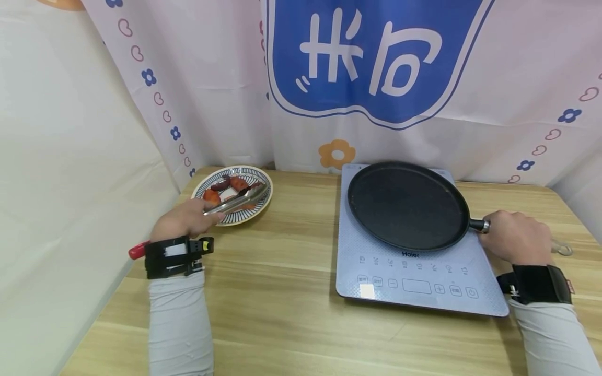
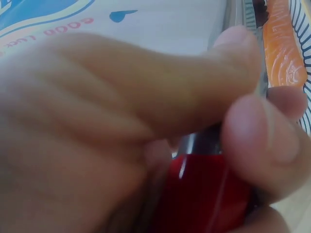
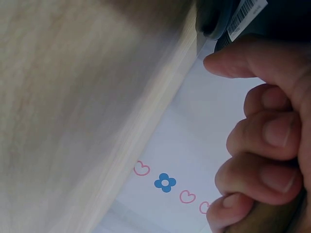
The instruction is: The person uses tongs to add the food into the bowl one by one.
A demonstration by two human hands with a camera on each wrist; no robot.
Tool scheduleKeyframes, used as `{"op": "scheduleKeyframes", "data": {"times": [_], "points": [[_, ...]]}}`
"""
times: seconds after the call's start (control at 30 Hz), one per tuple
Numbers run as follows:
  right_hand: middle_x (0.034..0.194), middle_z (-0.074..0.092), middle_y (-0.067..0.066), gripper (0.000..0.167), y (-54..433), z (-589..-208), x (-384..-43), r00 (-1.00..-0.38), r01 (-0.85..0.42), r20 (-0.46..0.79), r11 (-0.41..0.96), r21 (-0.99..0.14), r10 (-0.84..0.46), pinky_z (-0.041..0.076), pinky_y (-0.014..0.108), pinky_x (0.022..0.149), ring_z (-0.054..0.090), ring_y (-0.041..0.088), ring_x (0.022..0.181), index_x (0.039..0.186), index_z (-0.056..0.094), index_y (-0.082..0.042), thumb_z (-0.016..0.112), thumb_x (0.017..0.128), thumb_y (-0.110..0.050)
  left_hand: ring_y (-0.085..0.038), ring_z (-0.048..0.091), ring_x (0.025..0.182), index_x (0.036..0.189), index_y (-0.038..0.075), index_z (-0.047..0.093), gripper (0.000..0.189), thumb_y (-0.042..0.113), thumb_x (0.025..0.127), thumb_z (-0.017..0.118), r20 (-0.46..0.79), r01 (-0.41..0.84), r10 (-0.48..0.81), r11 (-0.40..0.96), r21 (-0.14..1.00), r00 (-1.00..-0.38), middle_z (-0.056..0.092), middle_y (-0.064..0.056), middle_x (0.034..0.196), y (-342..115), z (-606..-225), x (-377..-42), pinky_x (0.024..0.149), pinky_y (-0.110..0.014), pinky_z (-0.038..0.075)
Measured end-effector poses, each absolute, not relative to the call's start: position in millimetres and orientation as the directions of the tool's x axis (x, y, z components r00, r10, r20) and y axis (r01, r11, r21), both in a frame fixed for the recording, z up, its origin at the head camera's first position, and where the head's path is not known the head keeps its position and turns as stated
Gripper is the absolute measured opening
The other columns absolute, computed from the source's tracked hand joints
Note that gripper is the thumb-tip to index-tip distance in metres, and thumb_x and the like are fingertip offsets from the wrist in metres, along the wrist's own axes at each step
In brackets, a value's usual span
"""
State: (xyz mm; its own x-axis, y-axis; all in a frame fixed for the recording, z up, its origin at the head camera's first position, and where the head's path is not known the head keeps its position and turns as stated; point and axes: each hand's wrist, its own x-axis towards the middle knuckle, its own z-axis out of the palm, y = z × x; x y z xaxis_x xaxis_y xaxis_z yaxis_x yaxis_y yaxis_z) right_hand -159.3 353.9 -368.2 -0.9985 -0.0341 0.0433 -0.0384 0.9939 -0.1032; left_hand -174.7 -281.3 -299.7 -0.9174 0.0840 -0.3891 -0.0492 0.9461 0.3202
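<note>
At the left, my left hand (image 1: 181, 220) holds metal tongs (image 1: 246, 197) by their red handle (image 2: 199, 194). The tongs' tips reach across a round patterned plate (image 1: 233, 222) bearing several reddish food pieces (image 1: 239, 183). One of these, an orange, white-lined piece like a salmon slice (image 2: 282, 48), lies beside the tongs in the left wrist view. My right hand (image 1: 517, 236) grips the handle (image 1: 478, 225) of a flat black frying pan (image 1: 409, 206), its fingers curled round it in the right wrist view. Nothing lies in the pan.
Under the pan is a pale induction cooker (image 1: 350, 261) with its control marks along the front. Everything stands on a wooden table (image 1: 273, 292). A white printed curtain (image 1: 226, 115) hangs behind the table's back edge, and a pale cloth (image 1: 70, 156) borders the left.
</note>
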Motion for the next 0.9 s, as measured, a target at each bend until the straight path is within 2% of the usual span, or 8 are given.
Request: {"op": "scheduleKeyframes", "data": {"times": [0.23,0.43,0.67,0.9], "points": [[0.056,0.047,0.0,0.027,353.1,-367.1,-159.2,-0.998,-0.042,0.043,0.994,-0.1,-0.037,0.03,0.036,0.049,0.046,0.024,0.055,0.064,0.059,-0.014,0.068,0.089,-0.018,-0.02,0.052,0.066,0.124,-0.001,0.065,0.042,0.036,0.111,0.05,-0.408,-0.07,0.086,0.933,0.352,-0.909,0.053,-0.004,0.074,-283.8,-300.6,-175.1,0.061,-0.031,0.041],[0.056,0.048,0.001,0.024,351.9,-367.7,-159.9,-0.995,-0.058,0.089,0.994,-0.089,-0.05,0.029,0.036,0.047,0.046,0.024,0.054,0.065,0.061,-0.012,0.069,0.087,-0.017,-0.019,0.05,0.064,0.12,-0.001,0.065,0.041,0.037,0.111,0.049,-0.415,-0.095,0.075,0.922,0.375,-0.907,0.051,-0.003,0.073,-285.7,-301.2,-174.1,0.06,-0.03,0.041],[0.055,0.048,0.001,0.022,353.8,-369.4,-160.4,-0.993,-0.063,0.103,0.994,-0.084,-0.055,0.03,0.037,0.046,0.045,0.025,0.053,0.065,0.062,-0.012,0.069,0.086,-0.016,-0.02,0.049,0.067,0.132,-0.002,0.063,0.047,0.038,0.112,0.048,-0.411,-0.096,0.075,0.92,0.379,-0.909,0.05,-0.006,0.078,-287.8,-303.3,-173.7,0.062,-0.032,0.041],[0.056,0.048,0.001,0.02,354.5,-370.1,-159.3,-0.995,-0.054,0.086,0.995,-0.083,-0.047,0.03,0.037,0.047,0.046,0.025,0.054,0.067,0.063,-0.012,0.069,0.086,-0.015,-0.019,0.049,0.066,0.134,-0.002,0.063,0.047,0.038,0.111,0.05,-0.402,-0.084,0.092,0.913,0.4,-0.911,0.05,-0.005,0.078,-290.1,-305.0,-174.9,0.062,-0.032,0.041]]}}
